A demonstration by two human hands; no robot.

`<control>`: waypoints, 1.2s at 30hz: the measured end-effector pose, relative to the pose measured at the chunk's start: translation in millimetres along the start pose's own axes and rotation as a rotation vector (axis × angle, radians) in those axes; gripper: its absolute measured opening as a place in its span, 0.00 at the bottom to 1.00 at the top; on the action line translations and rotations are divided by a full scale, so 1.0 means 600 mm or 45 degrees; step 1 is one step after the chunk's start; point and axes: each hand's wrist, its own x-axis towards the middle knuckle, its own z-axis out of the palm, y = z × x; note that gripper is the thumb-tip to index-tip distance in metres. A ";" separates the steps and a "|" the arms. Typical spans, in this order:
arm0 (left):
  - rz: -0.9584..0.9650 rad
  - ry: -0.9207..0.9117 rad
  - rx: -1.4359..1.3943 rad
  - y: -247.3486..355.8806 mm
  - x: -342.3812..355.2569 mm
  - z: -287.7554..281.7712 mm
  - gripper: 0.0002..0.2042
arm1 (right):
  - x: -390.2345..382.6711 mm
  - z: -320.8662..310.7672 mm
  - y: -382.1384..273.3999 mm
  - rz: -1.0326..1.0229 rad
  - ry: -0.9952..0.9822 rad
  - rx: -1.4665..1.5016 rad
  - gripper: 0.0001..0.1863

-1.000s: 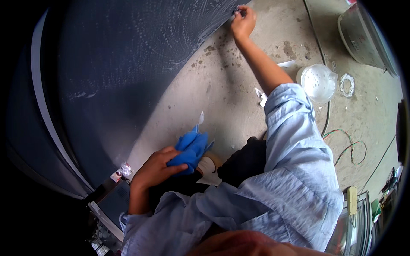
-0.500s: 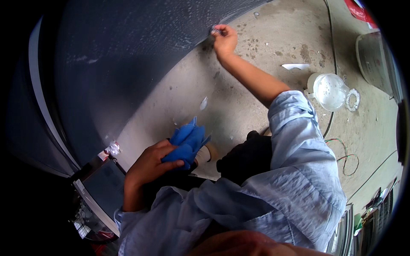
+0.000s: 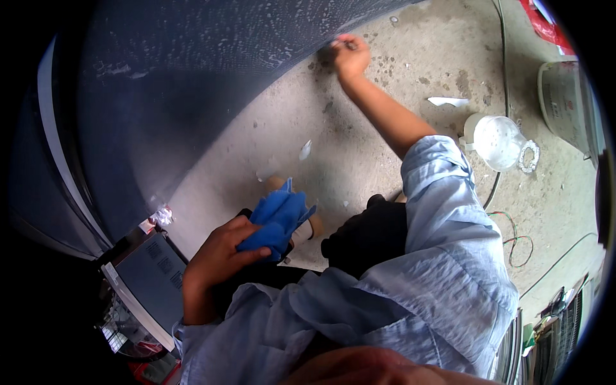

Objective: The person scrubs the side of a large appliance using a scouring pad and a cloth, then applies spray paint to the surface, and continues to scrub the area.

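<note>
while my left hand [image 3: 218, 256] grips a bunched blue cloth [image 3: 277, 218], thumb pressed along one side and fingers along the other, my right hand [image 3: 353, 59] is stretched far out to the lower edge of a big dark panel [image 3: 173, 70]. the cloth sits low and left of centre, close over my dark trousers [image 3: 369, 234] and well apart from the panel, its loose corners poking up past my grip. my right fingers are curled in and blurred; something small and dark shows among them, but i can't tell what it is or how tightly i have it. whitish streaks and speckles cover the panel's upper part, thickest towards my right hand.

under that arm lies the concrete floor [image 3: 378, 141], spotted with damp-looking stains. to the right of my forearm there's a white scrap [image 3: 448, 101], then a clear plastic jug [image 3: 497, 144] with a white ring [image 3: 529, 157] just beside it. a pale tub [image 3: 566, 102] stands farther right, and a dark hose [image 3: 505, 70] runs down behind the jug. at my left, a crumpled shiny wrapper [image 3: 164, 215] lies near a grey box [image 3: 153, 263].
</note>
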 end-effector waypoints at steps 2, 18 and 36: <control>0.005 -0.001 -0.004 0.005 0.002 -0.002 0.20 | 0.011 -0.006 -0.005 -0.112 0.084 -0.247 0.08; 0.022 -0.033 0.028 0.025 0.025 -0.014 0.19 | -0.068 0.016 0.024 -0.177 -0.214 -0.292 0.07; -0.002 -0.010 0.002 0.011 0.025 -0.012 0.20 | -0.094 0.033 -0.006 -0.063 -0.269 -0.346 0.07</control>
